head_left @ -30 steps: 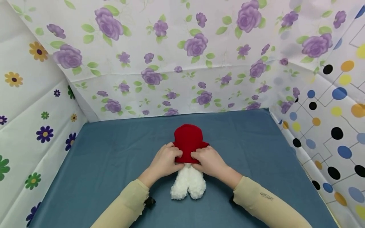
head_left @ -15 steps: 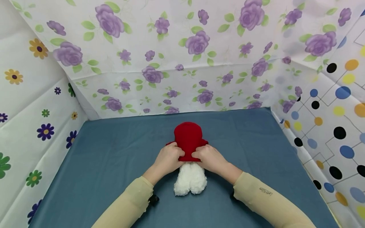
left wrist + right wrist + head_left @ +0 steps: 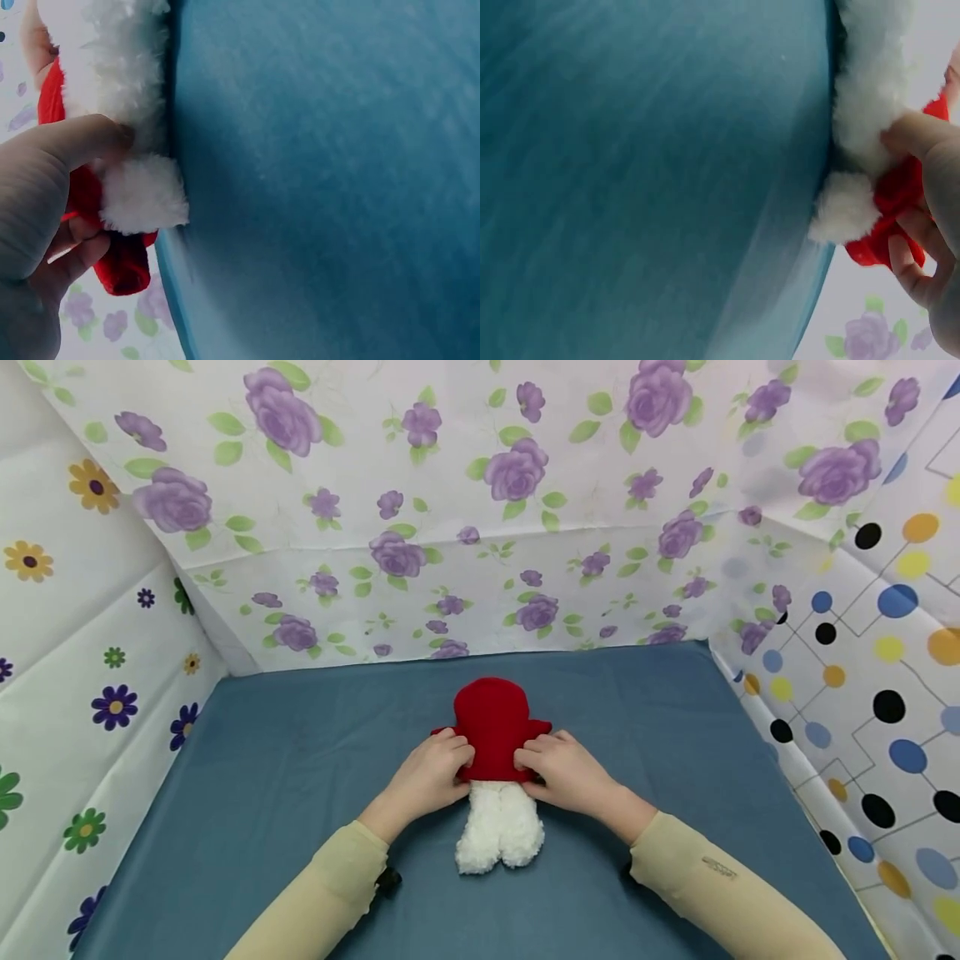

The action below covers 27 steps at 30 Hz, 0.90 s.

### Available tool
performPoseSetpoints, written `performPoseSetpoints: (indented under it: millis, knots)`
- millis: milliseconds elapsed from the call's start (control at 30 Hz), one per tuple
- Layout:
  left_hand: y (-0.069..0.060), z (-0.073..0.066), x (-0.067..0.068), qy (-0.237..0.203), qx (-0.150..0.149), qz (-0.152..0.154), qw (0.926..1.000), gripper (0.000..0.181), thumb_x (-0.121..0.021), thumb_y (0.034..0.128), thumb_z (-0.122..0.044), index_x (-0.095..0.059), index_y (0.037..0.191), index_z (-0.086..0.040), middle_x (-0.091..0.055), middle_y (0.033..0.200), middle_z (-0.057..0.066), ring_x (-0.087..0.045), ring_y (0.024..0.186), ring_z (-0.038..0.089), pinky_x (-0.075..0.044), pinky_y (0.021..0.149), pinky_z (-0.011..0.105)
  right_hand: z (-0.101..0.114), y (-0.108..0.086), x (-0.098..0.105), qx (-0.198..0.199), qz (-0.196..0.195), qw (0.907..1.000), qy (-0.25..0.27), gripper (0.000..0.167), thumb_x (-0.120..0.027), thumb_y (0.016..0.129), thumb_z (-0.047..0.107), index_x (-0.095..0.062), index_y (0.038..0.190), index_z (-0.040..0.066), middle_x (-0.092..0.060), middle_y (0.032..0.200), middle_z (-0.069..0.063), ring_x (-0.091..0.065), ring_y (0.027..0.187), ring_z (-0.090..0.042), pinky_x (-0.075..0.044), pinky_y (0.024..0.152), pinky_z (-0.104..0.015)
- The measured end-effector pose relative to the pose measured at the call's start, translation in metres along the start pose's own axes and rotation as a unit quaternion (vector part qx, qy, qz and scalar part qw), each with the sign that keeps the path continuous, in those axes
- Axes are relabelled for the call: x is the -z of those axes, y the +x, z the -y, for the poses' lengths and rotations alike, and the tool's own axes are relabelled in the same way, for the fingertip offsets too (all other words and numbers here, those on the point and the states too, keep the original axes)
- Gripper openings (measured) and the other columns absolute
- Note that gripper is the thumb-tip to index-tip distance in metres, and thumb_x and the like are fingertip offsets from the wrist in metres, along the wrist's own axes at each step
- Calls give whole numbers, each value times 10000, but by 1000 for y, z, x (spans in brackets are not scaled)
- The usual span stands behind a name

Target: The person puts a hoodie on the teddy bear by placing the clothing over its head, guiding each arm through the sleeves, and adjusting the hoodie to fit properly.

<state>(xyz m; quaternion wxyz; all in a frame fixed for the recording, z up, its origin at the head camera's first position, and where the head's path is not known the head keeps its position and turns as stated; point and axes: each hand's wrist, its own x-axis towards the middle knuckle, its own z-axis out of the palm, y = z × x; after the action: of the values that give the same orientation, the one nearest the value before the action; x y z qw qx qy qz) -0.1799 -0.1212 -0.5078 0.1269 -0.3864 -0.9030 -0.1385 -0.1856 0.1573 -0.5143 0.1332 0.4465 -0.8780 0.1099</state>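
A fluffy white plush toy [image 3: 498,831] lies on the table, its two legs toward me. Over its upper part is a red hooded garment [image 3: 491,718] with short sleeves sticking out at both sides. My left hand [image 3: 427,772] pinches the garment's lower left edge, and my right hand [image 3: 573,772] grips the lower right edge. In the left wrist view, the thumb presses the white fur [image 3: 142,195] while fingers lie against the red cloth [image 3: 124,266]. The right wrist view has a similar hold, thumb on the fur [image 3: 870,105]. The toy's head is hidden under the red cloth.
A blue cloth [image 3: 315,735] covers the table. Behind it rises a white sheet with purple flowers [image 3: 465,531]. Flowered sheeting [image 3: 112,760] stands at the left, and dotted sheeting [image 3: 862,710] at the right.
My hands have moved slightly apart, the right one toward the right side of the garment. The toy and garment have shifted a little away from me.
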Motion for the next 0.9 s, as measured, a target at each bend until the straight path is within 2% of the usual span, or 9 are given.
performPoseSetpoints:
  millis: [167, 267, 367, 467, 567, 633, 700, 800, 900]
  knots:
    - [3, -3, -6, 18, 296, -29, 9996, 431, -935, 796, -130, -513, 722, -164, -482, 668, -35, -479, 753, 147, -454, 688, 304, 3, 7, -9, -194, -80, 9996, -189, 281, -890, 878, 207, -612, 895, 171, -602, 803, 15, -559, 707, -129, -491, 693, -344]
    - [2, -6, -9, -112, 675, -5, 9977, 453, -930, 826, -113, -500, 692, -165, -431, 621, -39, -461, 706, 143, -420, 621, 286, 5, 9, -11, -337, -161, 9993, -34, 317, -896, 878, 171, -581, 855, 161, -567, 737, 25, -525, 637, -107, -501, 647, -308]
    - [0, -10, -11, -220, 1134, -16, 9933, 487, -900, 848, -78, -463, 660, -184, -367, 595, -49, -393, 621, 116, -341, 562, 268, 9, 11, -13, -547, -197, 9981, 220, 308, -840, 888, 53, -559, 814, 156, -502, 670, 27, -439, 576, -99, -426, 561, -268]
    - [0, -13, -13, -428, 1526, -64, 9873, 525, -852, 875, -42, -410, 635, -194, -279, 584, -67, -257, 581, 83, -254, 530, 260, 12, 11, -15, -660, -270, 9967, 376, 211, -775, 869, -49, -672, 850, 134, -512, 664, 17, -425, 563, -104, -374, 522, -245]
    - [0, -13, -15, -759, 1747, -104, 9816, 515, -802, 891, -6, -398, 629, -189, -237, 592, -72, -195, 608, 84, -232, 527, 252, 16, 11, -16, -522, -348, 9979, 188, 208, -774, 877, -55, -763, 917, 149, -558, 707, -5, -456, 559, -116, -393, 503, -240]
    - [-1, -11, -13, -964, 1788, -111, 9791, 451, -814, 881, -9, -467, 651, -180, -309, 603, -79, -251, 620, 82, -294, 545, 251, 18, 11, -16, -341, -426, 9984, -138, 163, -828, 889, 15, -771, 932, 162, -584, 759, -20, -471, 548, -124, -434, 509, -245]
    - [-4, -9, -9, -1116, 1706, -69, 9790, 310, -843, 875, -44, -609, 713, -165, -478, 654, -84, -404, 642, 82, -414, 593, 258, 20, 8, -13, -190, -450, 9978, -453, 144, -854, 902, 87, -738, 907, 173, -577, 783, -28, -467, 533, -128, -466, 519, -258]
    - [-13, -5, 1, -1248, 1456, 63, 9814, 88, -894, 871, -128, -811, 899, -120, -714, 879, -30, -636, 816, 136, -570, 743, 316, 22, 3, -7, -126, -492, 9973, -530, 143, -879, 903, 183, -738, 919, 164, -608, 827, -30, -518, 552, -122, -514, 546, -261]
    - [-21, -3, 10, -1159, 1040, 203, 9876, 150, -890, 897, -173, -867, 1027, -100, -761, 1061, 26, -705, 944, 171, -610, 810, 349, 23, -5, -1, -77, -444, 9985, -320, 122, -867, 915, 204, -810, 1004, 144, -694, 910, -34, -628, 624, -117, -563, 578, -264]
